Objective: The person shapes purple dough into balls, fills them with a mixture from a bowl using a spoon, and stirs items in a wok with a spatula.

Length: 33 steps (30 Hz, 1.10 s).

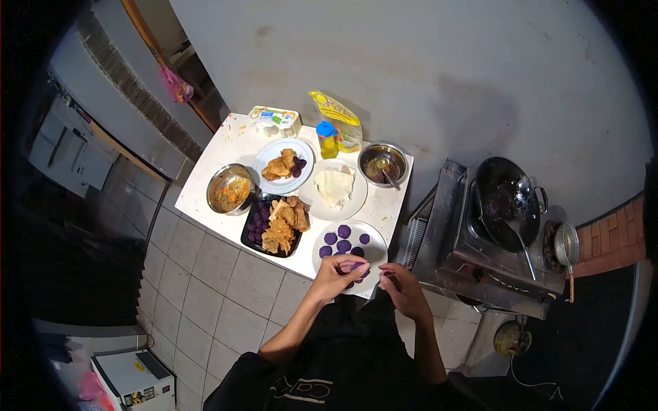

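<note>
My left hand (334, 277) is closed on a purple ball (360, 268), held between thumb and fingers over the near part of a white plate (375, 250). Several more purple balls (344, 231) rest on that plate. Just right of the plate's near edge is my right hand (403, 289), apart from the left one. Its thumb and fingers curl together; anything between them is too small to make out. Beyond the balls, a second plate (310, 198) carries pale flat wrappers (334, 188).
Left on the white table (195, 195) are a black tray (273, 253) of fried food and purple pieces, a steel bowl (229, 188) of filling and a plate of fried pieces. A bottle (327, 142) and steel bowl (382, 164) stand behind. A wok (504, 198) sits on the right-hand stove.
</note>
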Each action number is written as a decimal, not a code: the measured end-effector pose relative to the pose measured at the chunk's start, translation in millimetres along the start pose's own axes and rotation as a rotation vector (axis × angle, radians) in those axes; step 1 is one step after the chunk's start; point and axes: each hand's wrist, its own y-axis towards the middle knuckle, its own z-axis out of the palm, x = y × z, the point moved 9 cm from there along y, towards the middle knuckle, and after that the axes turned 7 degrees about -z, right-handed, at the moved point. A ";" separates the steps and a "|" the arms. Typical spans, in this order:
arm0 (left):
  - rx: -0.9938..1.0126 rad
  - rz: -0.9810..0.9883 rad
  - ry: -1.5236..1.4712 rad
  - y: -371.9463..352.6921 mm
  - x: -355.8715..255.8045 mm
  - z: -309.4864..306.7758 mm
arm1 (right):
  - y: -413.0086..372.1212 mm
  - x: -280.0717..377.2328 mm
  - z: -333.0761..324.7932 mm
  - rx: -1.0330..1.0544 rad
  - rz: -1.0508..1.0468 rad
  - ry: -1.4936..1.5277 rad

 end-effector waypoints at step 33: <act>-0.004 0.460 -0.031 -47.7 -61.9 -16.8 | 8.5 94.9 43.1 -0.126 -0.468 -0.200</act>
